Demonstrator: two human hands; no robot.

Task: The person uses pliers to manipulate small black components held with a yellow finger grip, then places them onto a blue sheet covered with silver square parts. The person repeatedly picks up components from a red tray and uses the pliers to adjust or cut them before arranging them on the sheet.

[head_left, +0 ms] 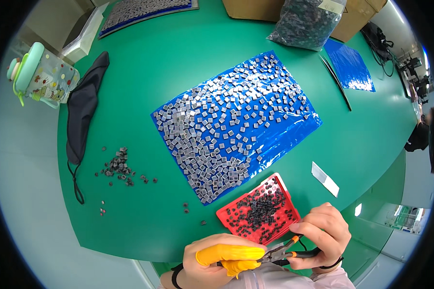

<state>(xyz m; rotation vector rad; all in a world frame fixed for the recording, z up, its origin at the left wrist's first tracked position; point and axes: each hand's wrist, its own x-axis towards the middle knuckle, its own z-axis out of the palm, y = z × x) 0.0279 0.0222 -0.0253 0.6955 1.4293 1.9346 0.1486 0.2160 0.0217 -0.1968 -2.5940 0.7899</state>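
Observation:
My right hand (327, 235) is closed around the handles of small pliers (277, 253) with orange and black grips. The handles are slightly spread. My left hand (208, 260) has yellow covers on some fingers, and these are bent together at the pliers' jaws. Whatever the left fingertips pinch is hidden. Just beyond both hands lies a red tray (295, 214) with many small black parts (263, 209) scattered and heaped in it. Farther off, a shiny blue sheet (280, 138) carries many small grey square pieces (181, 118), crowded toward its left side.
Left on the green table (135, 212) are a heap of dark pieces (118, 164), a black pouch (84, 108) and a drink bottle (50, 79). Right are a clear-and-white strip (325, 179), tweezers (337, 83) and another blue sheet (351, 66). A filled plastic bag (306, 26) stands behind.

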